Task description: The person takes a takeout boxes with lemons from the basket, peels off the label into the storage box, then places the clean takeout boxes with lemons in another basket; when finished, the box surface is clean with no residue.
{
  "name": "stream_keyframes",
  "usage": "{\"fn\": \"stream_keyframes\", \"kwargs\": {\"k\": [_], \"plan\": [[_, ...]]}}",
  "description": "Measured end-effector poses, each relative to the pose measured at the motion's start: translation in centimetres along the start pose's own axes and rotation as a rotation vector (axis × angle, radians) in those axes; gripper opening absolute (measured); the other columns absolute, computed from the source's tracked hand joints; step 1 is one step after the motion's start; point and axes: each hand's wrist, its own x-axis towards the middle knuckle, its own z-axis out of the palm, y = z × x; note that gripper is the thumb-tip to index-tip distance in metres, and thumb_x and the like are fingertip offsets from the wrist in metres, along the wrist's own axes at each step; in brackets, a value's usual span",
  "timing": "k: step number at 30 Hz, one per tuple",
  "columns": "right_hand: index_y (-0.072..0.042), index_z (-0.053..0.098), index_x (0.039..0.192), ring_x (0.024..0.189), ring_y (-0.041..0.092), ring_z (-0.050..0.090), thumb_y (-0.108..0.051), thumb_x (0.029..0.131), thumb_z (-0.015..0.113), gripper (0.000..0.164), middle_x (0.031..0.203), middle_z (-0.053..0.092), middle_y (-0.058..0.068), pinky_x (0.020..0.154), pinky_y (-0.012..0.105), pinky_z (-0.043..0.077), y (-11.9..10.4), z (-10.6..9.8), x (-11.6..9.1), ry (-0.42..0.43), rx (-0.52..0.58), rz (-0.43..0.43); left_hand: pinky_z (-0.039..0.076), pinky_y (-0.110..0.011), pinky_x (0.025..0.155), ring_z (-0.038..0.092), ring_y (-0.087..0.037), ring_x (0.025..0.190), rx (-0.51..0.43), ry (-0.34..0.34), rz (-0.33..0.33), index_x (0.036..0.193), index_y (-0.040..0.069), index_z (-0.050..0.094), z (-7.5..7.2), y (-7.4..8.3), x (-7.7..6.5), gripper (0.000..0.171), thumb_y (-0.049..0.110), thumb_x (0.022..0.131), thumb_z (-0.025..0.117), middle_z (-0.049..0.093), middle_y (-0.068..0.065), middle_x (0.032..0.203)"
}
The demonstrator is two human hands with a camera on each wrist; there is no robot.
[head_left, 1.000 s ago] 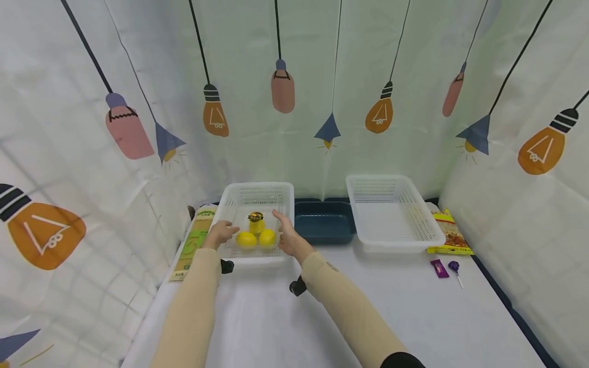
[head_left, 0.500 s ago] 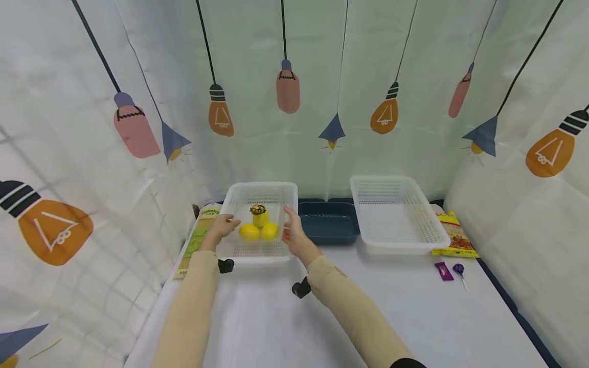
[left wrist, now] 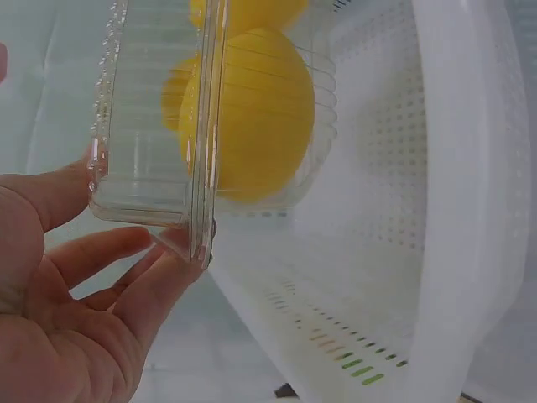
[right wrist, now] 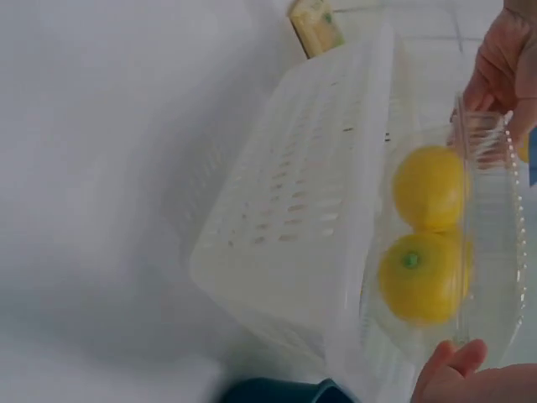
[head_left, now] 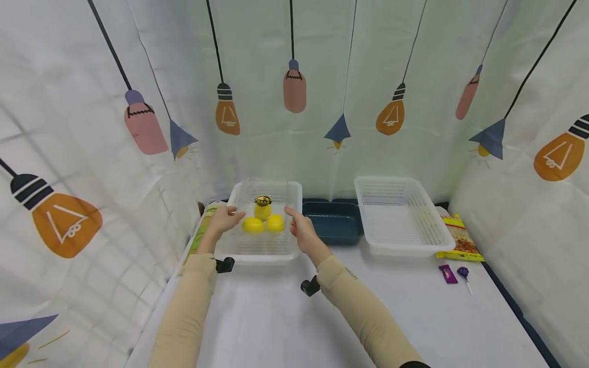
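A clear plastic clamshell box point(left wrist: 147, 180) holds three yellow lemons point(head_left: 253, 225); a dark round label point(head_left: 263, 201) shows at its far side. My left hand point(head_left: 223, 221) grips one end, thumb on one side and fingers under the corner and rim in the left wrist view. The opposite end is held by my right hand point(head_left: 304, 234), whose fingertips meet the box edge in the right wrist view. Between the hands, the box is over the left white perforated basket point(head_left: 257, 259), lifted to about its rim in the right wrist view.
A dark blue bin point(head_left: 336, 237) stands right of this basket, then a second white basket point(head_left: 405, 250). Beyond it lie a yellow snack bag point(head_left: 460, 240), a purple-wrapped candy point(head_left: 448, 274) and a lollipop point(head_left: 463, 273). A green-and-yellow packet point(head_left: 198, 237) lies at the left.
Both hands have raised the clear box with the lemons up from inside the left basket. The head view has turned slightly left.
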Motion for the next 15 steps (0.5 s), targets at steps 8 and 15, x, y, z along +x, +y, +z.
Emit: {"fn": "stream_keyframes", "kwargs": {"k": [8, 15], "plan": [[-0.007, 0.047, 0.145, 0.105, 0.022, 0.053, -0.037, 0.086, 0.076, 0.072, 0.130, 0.056, 0.008, 0.102, 0.037, 0.046, 0.2, -1.7, -0.6, 0.037, -0.174, -0.033, 0.048, -0.055, 0.105, 0.055, -0.043, 0.128, -0.022, 0.016, 0.028, 0.151, -0.001, 0.037, 0.6, 2.1, -1.5, 0.068, 0.041, 0.101, 0.054, 0.047, -0.030, 0.148], [-0.004, 0.046, 0.138, 0.125, 0.030, 0.053, -0.036, 0.086, 0.076, 0.068, 0.140, 0.052, 0.017, 0.107, 0.047, 0.046, 0.7, -3.8, -2.0, 0.026, -0.263, -0.123, 0.051, -0.052, 0.100, 0.056, -0.041, 0.127, -0.012, 0.067, 0.081, 0.148, 0.001, 0.044, 1.9, 3.5, -3.5, 0.068, 0.045, 0.097, 0.060, 0.054, -0.027, 0.142]]}}
